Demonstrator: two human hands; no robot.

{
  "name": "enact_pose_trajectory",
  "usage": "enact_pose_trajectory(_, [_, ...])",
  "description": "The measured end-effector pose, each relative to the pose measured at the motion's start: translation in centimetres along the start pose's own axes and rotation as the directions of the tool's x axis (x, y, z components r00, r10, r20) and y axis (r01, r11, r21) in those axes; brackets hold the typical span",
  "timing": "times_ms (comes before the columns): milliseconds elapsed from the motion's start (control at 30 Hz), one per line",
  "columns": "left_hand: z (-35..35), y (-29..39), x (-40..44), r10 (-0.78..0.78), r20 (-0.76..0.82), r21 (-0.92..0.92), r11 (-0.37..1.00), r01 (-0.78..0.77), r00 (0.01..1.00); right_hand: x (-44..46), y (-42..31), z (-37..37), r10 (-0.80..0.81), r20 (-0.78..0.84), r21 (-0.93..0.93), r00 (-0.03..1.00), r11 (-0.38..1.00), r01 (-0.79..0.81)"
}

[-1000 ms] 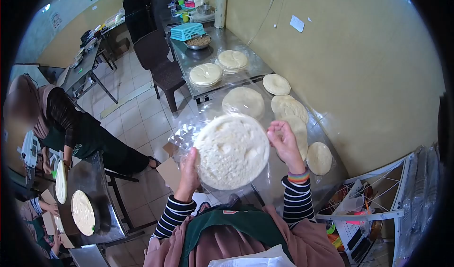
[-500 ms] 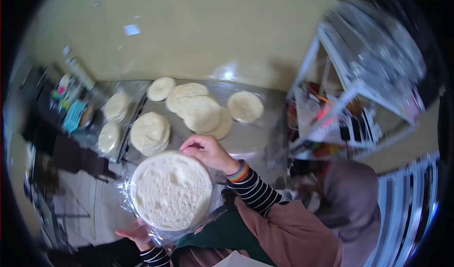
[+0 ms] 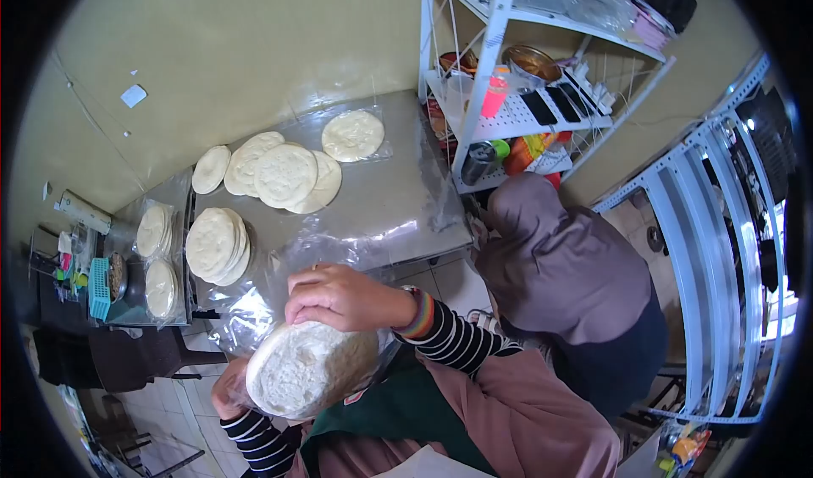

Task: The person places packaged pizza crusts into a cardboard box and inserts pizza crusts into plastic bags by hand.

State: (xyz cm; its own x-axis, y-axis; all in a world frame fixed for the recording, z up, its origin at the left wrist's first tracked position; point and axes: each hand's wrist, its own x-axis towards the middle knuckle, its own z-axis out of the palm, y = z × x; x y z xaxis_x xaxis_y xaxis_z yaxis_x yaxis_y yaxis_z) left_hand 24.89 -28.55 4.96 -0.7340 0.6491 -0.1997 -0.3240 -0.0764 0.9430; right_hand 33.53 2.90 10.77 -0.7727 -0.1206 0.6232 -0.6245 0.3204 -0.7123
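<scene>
A thick round flatbread (image 3: 318,372) with a pitted white face is tilted in front of my chest, partly inside a clear plastic bag (image 3: 246,321). My right hand (image 3: 347,298) has its fingers closed over the bread's upper edge. At the lower left, my left hand (image 3: 229,390) grips the side of the bag beside the bread, its fingertips partly hidden. On the metal table ahead stands a stack of round flatbreads (image 3: 218,246). Behind it lie overlapping loose flatbreads (image 3: 286,176), with a single flatbread (image 3: 353,135) on plastic to their right.
Bagged flatbreads (image 3: 161,287) lie on the left part of the metal table (image 3: 398,194), near a turquoise basket (image 3: 99,289). A person in a brown head covering (image 3: 576,258) sits low at my right. A white shelf (image 3: 542,122) and blue-grey racks (image 3: 699,292) stand beyond.
My view has swung to the right. My right hand has come over the flatbread's top edge, and the bread is tilted more. My left hand has closed at the bag's side.
</scene>
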Motion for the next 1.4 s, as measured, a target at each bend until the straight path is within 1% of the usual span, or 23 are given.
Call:
enact_pose_trajectory(33, [0.0, 0.2, 0.0, 0.003, 0.012, 0.006, 1.0, -0.003, 1.0, -0.4, -0.6, 0.7, -0.034, 0.005, -0.082, 0.999, 0.996, 0.035])
enact_pose_trajectory(100, [5.5, 4.1, 0.6, -0.109, 0.372, 0.148, 0.987, 0.057, 0.922, -1.0, -1.8, 2.3, -0.055, 0.006, -0.126, 0.998, 0.99, 0.055])
enact_pose_trajectory(167, [7.5, 4.7, -0.2, -0.047, 0.431, -0.053, 0.996, 0.078, 0.901, -1.4, -2.6, 3.4, -0.077, 0.018, -0.166, 0.997, 0.983, 0.079])
enact_pose_trajectory(233, [5.5, 3.5, -0.6, -0.224, 0.239, 0.17, 0.968, 0.186, 0.945, -1.5, -3.1, 4.2, -0.068, 0.002, -0.217, 0.998, 0.974, 0.067])
enact_pose_trajectory(267, [8.0, 4.5, -1.2, -0.209, 0.199, 0.086, 0.977, 0.196, 0.957, -1.7, -3.2, 4.3, -0.075, 0.011, -0.208, 0.997, 0.975, 0.076])
enact_pose_trajectory(300, [8.4, 4.3, -1.7, -0.19, 0.112, 0.058, 0.981, 0.185, 0.975, -1.9, -3.1, 4.2, -0.065, -0.044, -0.225, 0.997, 0.973, 0.054])
enact_pose_trajectory(333, [9.0, 4.5, -1.5, -0.231, 0.168, -0.003, 0.972, 0.234, 0.958, -1.9, -3.1, 4.1, -0.06, -0.093, -0.234, 0.994, 0.971, 0.037])
enact_pose_trajectory(367, [9.7, 5.0, -1.1, -0.261, 0.222, -0.065, 0.957, 0.281, 0.94, -1.8, -3.6, 3.5, 0.054, -0.171, -0.127, 0.984, 0.989, -0.076])
enact_pose_trajectory(400, [10.0, 5.1, -1.3, -0.241, 0.201, -0.071, 0.963, 0.259, 0.95, -1.8, -4.1, 2.8, 0.178, -0.226, -0.01, 0.958, 0.983, -0.184])
enact_pose_trajectory(467, [9.6, 5.0, -1.5, -0.185, 0.187, -0.074, 0.977, 0.201, 0.965, -2.3, -3.4, 2.1, 0.181, -0.417, 0.018, 0.891, 0.982, -0.191])
enact_pose_trajectory(533, [8.8, 4.3, -1.6, -0.152, 0.135, -0.114, 0.979, 0.167, 0.979, -3.8, -1.9, 0.3, 0.222, -0.349, -0.158, 0.91, 0.944, -0.291])
enact_pose_trajectory(567, [8.8, 4.1, -1.7, -0.137, 0.125, -0.141, 0.978, 0.155, 0.983, -4.1, -1.7, -0.1, 0.217, -0.323, -0.147, 0.921, 0.95, -0.275])
enact_pose_trajectory(633, [9.0, 3.6, -2.2, -0.104, 0.056, -0.161, 0.981, 0.112, 0.993, -4.6, -1.6, -0.3, 0.382, -0.197, -0.124, 0.903, 0.904, -0.41])
enact_pose_trajectory(767, [8.0, 2.2, -2.1, -0.012, -0.011, -0.185, 0.983, 0.01, 1.0, -5.2, -0.4, 0.1, 0.389, -0.121, -0.146, 0.913, 0.903, -0.404])
enact_pose_trajectory(833, [7.8, 1.4, -2.4, 0.032, -0.064, -0.26, 0.964, -0.048, 0.997, -5.8, 0.6, -0.1, 0.504, -0.096, -0.059, 0.859, 0.858, -0.51])
enact_pose_trajectory(933, [7.1, 0.3, -3.0, 0.049, -0.104, -0.317, 0.945, -0.08, 0.993, -6.0, 1.3, -0.1, 0.558, -0.133, 0.05, 0.819, 0.829, -0.557])
enact_pose_trajectory(1067, [7.3, -0.3, -3.7, 0.077, -0.149, -0.364, 0.923, -0.127, 0.986, -5.3, 0.3, 0.2, 0.516, -0.154, 0.038, 0.843, 0.855, -0.516])
enact_pose_trajectory(1167, [7.0, -0.7, -4.4, 0.045, -0.154, -0.4, 0.91, -0.104, 0.987, -5.2, 0.5, 0.9, 0.468, -0.164, 0.103, 0.868, 0.883, -0.457])
enact_pose_trajectory(1233, [7.0, -1.0, -4.7, 0.035, -0.166, -0.425, 0.899, -0.104, 0.986, -5.1, 0.3, 1.0, 0.369, -0.196, -0.017, 0.908, 0.925, -0.38])
enact_pose_trajectory(1267, [7.1, -1.2, -4.8, 0.036, -0.174, -0.425, 0.899, -0.108, 0.984, -5.1, 0.4, 1.0, 0.369, -0.189, -0.013, 0.91, 0.926, -0.378])
enact_pose_trajectory(1333, [7.1, -1.6, -5.0, 0.012, -0.206, -0.485, 0.867, -0.113, 0.978, -5.1, 0.6, 1.3, 0.139, -0.29, -0.093, 0.947, 0.981, -0.172])
enact_pose_trajectory(1367, [7.0, -1.8, -5.2, 0.013, -0.211, -0.486, 0.866, -0.116, 0.977, -5.3, 0.7, 1.5, 0.139, -0.286, -0.09, 0.948, 0.981, -0.171])
enact_pose_trajectory(1400, [7.0, -1.9, -5.5, 0.017, -0.183, -0.565, 0.817, -0.119, 0.983, -5.7, 0.6, 1.4, 0.212, -0.359, 0.139, 0.909, 0.975, -0.173])
